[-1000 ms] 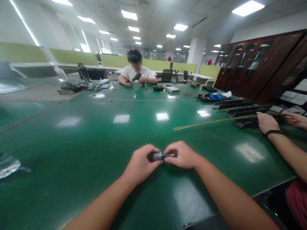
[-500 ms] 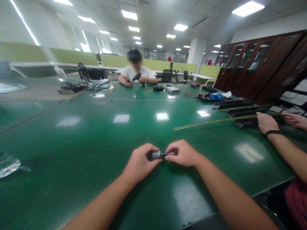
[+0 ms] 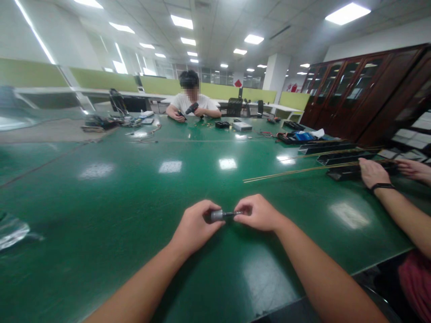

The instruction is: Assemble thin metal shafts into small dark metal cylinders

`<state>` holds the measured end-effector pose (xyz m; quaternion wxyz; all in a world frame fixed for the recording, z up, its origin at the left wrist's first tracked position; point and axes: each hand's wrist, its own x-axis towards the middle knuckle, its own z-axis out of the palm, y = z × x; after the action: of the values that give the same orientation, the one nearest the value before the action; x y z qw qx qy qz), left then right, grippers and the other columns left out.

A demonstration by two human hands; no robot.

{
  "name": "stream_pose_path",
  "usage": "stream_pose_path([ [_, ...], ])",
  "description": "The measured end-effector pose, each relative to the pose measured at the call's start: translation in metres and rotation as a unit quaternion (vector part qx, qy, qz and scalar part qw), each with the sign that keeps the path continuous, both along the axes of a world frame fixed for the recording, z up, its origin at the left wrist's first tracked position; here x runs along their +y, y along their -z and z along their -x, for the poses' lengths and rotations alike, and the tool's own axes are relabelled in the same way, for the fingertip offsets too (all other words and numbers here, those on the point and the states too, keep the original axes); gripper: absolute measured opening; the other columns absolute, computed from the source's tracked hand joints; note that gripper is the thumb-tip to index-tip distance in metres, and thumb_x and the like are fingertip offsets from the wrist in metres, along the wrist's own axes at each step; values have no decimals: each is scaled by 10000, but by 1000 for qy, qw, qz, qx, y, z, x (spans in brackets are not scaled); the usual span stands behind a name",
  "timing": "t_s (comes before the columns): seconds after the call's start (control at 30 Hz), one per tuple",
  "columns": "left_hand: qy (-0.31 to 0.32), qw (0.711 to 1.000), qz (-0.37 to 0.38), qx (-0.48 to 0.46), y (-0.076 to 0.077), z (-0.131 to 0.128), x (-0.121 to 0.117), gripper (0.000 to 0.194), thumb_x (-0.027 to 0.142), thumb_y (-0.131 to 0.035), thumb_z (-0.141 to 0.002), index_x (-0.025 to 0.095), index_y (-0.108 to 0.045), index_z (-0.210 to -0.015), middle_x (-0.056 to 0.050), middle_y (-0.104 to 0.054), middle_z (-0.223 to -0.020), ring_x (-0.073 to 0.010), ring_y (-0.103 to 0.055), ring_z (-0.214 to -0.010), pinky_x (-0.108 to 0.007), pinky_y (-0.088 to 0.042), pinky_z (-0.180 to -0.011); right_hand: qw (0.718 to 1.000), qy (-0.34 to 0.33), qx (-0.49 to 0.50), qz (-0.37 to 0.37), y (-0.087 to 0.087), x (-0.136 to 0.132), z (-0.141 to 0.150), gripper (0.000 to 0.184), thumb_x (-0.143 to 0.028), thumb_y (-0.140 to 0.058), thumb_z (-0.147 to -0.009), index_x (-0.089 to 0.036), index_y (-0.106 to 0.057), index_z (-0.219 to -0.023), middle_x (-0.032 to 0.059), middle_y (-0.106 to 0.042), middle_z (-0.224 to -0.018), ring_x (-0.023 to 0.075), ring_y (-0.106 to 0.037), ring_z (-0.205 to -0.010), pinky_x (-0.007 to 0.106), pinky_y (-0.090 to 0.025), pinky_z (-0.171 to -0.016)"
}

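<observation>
A: What's new at the hands?
B: Wider gap. Left hand [image 3: 195, 226] clamped on the grey cylinder [image 3: 216, 216]; right hand [image 3: 258, 215] pinching the dark rod [image 3: 229, 214] that sticks out of it. More rod shows between the fingertips than a second ago.
A: Meaning?
B: Either the rod is drawing out or the right fingers have slid along it; can't tell which. Cylinder and rod look in line.
A: Position?
B: Between the hands, over the near part of the green table [image 3: 134, 193]. Touching the top? Can't tell.
A: Room?
B: Generous ahead and left; clear plastic [image 3: 13, 231] lies well apart. Right is tighter: brassy wires [image 3: 269, 177] point inward, a co-worker's hand [image 3: 373, 174] at the black channel [image 3: 343, 173] beyond. Table's near edge [image 3: 380, 262] passes beneath the right forearm.
</observation>
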<state>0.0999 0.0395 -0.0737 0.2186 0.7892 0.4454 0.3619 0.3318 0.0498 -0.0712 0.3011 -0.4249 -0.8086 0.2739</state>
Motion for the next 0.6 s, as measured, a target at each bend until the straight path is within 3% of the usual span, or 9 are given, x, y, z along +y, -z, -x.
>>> stream_pose_path([
  [0.6,-24,1000,19,-2,-4,2,2,179,266,-759,-727,231,-672,-879,13,-674,-861,-165,-618,-790,-277,-475,-730,999,10,10,33,-2,6,-14,142,-277,-741,-734,-145,-747,-787,35,-704,-702,135,-590,-610,230,-431,-584],
])
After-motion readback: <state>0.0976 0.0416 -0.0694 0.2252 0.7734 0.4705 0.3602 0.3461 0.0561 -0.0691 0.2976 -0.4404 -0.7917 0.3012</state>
